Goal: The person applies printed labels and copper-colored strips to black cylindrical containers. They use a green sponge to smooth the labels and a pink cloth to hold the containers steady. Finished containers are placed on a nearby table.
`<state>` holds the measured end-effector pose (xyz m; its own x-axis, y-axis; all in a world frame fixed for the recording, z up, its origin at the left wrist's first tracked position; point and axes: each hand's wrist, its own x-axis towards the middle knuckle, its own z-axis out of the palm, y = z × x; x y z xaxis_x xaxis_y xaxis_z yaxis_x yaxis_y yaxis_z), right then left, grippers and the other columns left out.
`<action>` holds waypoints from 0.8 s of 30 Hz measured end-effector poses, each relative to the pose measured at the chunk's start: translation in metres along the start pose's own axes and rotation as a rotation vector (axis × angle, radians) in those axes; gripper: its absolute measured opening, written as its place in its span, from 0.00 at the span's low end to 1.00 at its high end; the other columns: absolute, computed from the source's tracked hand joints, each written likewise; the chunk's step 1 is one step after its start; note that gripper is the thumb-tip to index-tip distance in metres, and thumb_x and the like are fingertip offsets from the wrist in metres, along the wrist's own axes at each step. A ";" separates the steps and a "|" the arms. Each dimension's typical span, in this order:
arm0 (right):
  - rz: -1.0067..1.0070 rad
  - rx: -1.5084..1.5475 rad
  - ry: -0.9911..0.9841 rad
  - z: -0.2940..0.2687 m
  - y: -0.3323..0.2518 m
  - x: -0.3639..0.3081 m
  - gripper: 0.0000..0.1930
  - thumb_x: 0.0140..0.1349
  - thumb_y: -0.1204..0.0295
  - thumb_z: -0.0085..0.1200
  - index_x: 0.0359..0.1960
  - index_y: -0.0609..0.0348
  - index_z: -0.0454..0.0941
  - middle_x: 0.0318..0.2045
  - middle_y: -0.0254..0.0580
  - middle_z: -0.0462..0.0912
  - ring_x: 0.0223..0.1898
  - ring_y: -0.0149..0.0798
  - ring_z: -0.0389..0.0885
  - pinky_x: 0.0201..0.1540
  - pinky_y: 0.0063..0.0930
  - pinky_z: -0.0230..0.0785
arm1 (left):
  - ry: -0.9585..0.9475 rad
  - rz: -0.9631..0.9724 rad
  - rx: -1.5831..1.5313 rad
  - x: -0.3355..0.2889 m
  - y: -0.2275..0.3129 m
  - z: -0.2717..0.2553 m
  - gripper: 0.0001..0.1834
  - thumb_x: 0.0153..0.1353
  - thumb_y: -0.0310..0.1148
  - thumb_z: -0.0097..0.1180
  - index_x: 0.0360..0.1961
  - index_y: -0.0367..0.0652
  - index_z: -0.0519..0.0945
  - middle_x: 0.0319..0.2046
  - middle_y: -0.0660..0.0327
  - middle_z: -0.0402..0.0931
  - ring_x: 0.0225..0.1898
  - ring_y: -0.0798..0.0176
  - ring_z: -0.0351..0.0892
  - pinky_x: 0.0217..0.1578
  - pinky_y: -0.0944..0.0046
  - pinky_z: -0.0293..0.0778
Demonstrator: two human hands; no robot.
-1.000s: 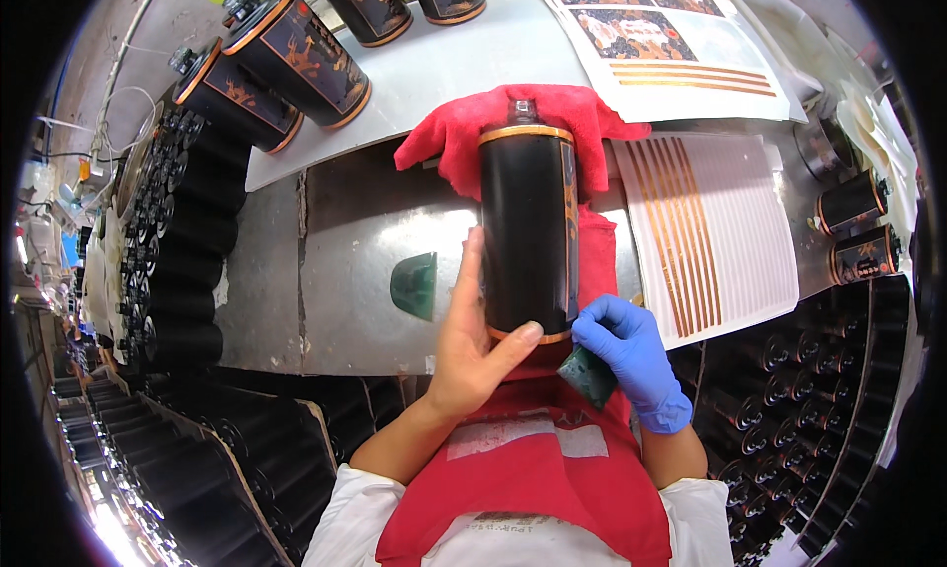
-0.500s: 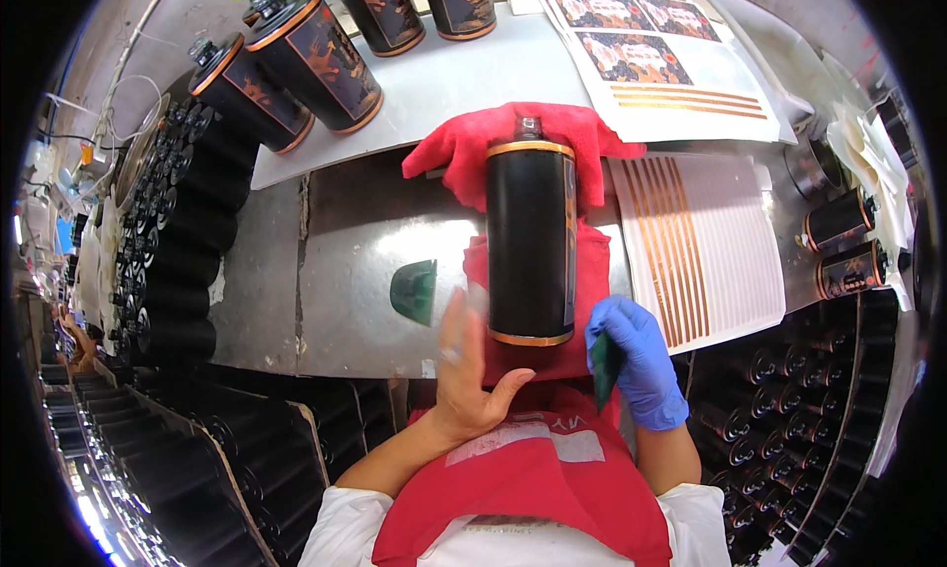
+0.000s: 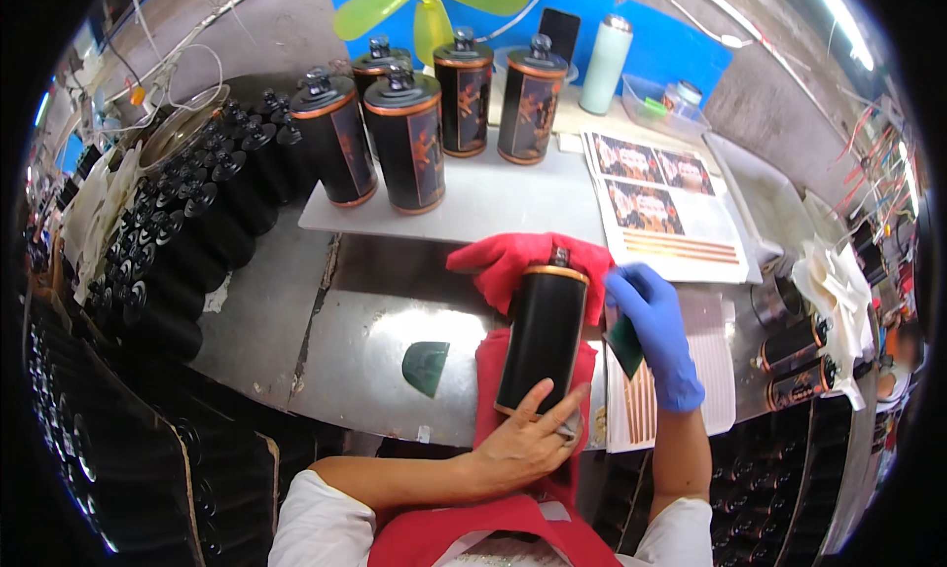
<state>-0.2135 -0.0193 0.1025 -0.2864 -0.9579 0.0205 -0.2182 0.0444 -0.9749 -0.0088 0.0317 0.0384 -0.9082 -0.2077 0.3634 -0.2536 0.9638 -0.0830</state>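
A black cylindrical bottle with copper-coloured bands lies aslant on red cloth, its clear-stoppered neck on a bunched red towel. My left hand, bare, is laid over the bottle's base end, fingers bent onto its side. Something pale shows by its fingertips; I cannot make it out. My right hand, in a blue glove, holds a dark green scraper in its palm. Its fingertips reach the towel beside the bottle's neck. Left of the bottle, another green scraper rests on the metal table.
Several finished bottles stand on a white board. Printed label sheets and a sheet of copper strips lie to the right. Rows of black bottles crowd the left. Behind are a yellow-green fan and a pale green flask.
The view has tilted up, showing more of the back. My left hand has come onto the bottle's base. My right hand has moved forward to the neck end, scraper still held. The bottle now slants.
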 end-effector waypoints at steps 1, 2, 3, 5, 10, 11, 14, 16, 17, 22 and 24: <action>-0.109 -0.100 -0.021 0.002 -0.003 0.020 0.12 0.60 0.65 0.54 0.38 0.62 0.78 0.26 0.35 0.76 0.28 0.25 0.74 0.36 0.19 0.69 | 0.018 0.005 0.018 0.002 0.003 0.002 0.17 0.57 0.30 0.45 0.48 0.46 0.75 0.33 0.59 0.75 0.67 0.57 0.57 0.62 0.33 0.30; -0.074 -0.201 -0.135 0.005 -0.006 0.039 0.15 0.59 0.66 0.54 0.45 0.59 0.77 0.28 0.35 0.78 0.29 0.26 0.74 0.36 0.19 0.69 | 0.047 -0.018 -0.111 -0.001 0.006 0.006 0.19 0.58 0.31 0.44 0.51 0.47 0.74 0.35 0.62 0.77 0.67 0.58 0.57 0.62 0.32 0.27; -0.032 -0.263 -0.251 0.009 -0.014 0.051 0.14 0.60 0.66 0.52 0.44 0.62 0.78 0.28 0.34 0.79 0.31 0.25 0.74 0.36 0.19 0.68 | 0.217 -0.038 -0.084 -0.002 0.004 0.008 0.22 0.59 0.31 0.44 0.56 0.50 0.71 0.42 0.61 0.77 0.67 0.57 0.56 0.62 0.33 0.26; 0.003 -0.580 -0.459 0.012 -0.025 0.069 0.16 0.60 0.62 0.51 0.40 0.64 0.80 0.27 0.36 0.80 0.30 0.27 0.75 0.37 0.21 0.68 | 0.334 -0.173 -0.087 -0.010 -0.004 0.004 0.24 0.59 0.32 0.44 0.60 0.52 0.68 0.50 0.60 0.74 0.66 0.52 0.54 0.63 0.35 0.28; 0.121 -0.572 -0.437 0.020 -0.029 0.081 0.19 0.56 0.57 0.53 0.36 0.63 0.80 0.27 0.38 0.81 0.30 0.30 0.77 0.37 0.23 0.69 | 0.349 -0.511 -0.359 -0.030 -0.029 0.006 0.43 0.45 0.42 0.67 0.63 0.45 0.63 0.59 0.40 0.60 0.63 0.39 0.54 0.60 0.37 0.43; 0.148 -0.571 -0.412 0.022 -0.027 0.079 0.20 0.55 0.56 0.53 0.35 0.63 0.80 0.27 0.39 0.81 0.30 0.30 0.77 0.38 0.24 0.69 | 0.378 -0.491 -0.358 -0.033 -0.029 0.011 0.43 0.45 0.42 0.67 0.63 0.45 0.63 0.60 0.39 0.59 0.63 0.39 0.54 0.60 0.37 0.44; 0.185 -0.743 -0.395 0.031 -0.040 0.083 0.19 0.55 0.58 0.55 0.35 0.64 0.80 0.26 0.38 0.80 0.29 0.28 0.77 0.37 0.22 0.69 | 0.450 -0.426 -0.348 -0.037 -0.032 0.021 0.42 0.45 0.41 0.67 0.62 0.45 0.63 0.61 0.38 0.57 0.64 0.39 0.53 0.61 0.37 0.44; 0.185 -0.831 -0.412 0.032 -0.047 0.083 0.18 0.55 0.59 0.56 0.34 0.65 0.79 0.25 0.36 0.79 0.29 0.26 0.75 0.35 0.21 0.68 | 0.473 -0.427 -0.365 -0.036 -0.033 0.020 0.42 0.45 0.42 0.67 0.62 0.45 0.63 0.60 0.39 0.58 0.64 0.40 0.53 0.61 0.37 0.45; 0.172 -0.834 -0.431 0.029 -0.049 0.083 0.17 0.55 0.60 0.56 0.33 0.65 0.79 0.24 0.35 0.78 0.28 0.26 0.75 0.35 0.20 0.67 | 0.487 -0.429 -0.369 -0.036 -0.035 0.020 0.43 0.45 0.43 0.67 0.62 0.45 0.63 0.60 0.39 0.59 0.64 0.40 0.54 0.61 0.37 0.45; 0.019 -0.559 -0.438 0.011 -0.063 0.059 0.10 0.53 0.68 0.58 0.24 0.64 0.79 0.18 0.32 0.75 0.23 0.23 0.71 0.28 0.19 0.62 | 0.609 -0.413 -0.374 -0.051 -0.039 0.019 0.41 0.42 0.37 0.67 0.60 0.44 0.65 0.60 0.40 0.57 0.64 0.41 0.51 0.58 0.37 0.51; -0.061 -0.465 -0.313 0.021 -0.093 0.038 0.07 0.51 0.72 0.60 0.23 0.63 0.79 0.18 0.31 0.75 0.23 0.22 0.71 0.27 0.18 0.62 | 0.633 -0.434 -0.348 -0.065 -0.053 0.021 0.41 0.41 0.40 0.68 0.59 0.43 0.66 0.61 0.43 0.56 0.65 0.40 0.51 0.59 0.35 0.49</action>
<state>-0.1844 -0.0659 0.1889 0.0143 -0.9980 -0.0623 -0.6339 0.0392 -0.7724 0.0566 -0.0099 -0.0003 -0.3693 -0.5381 0.7577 -0.3258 0.8386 0.4367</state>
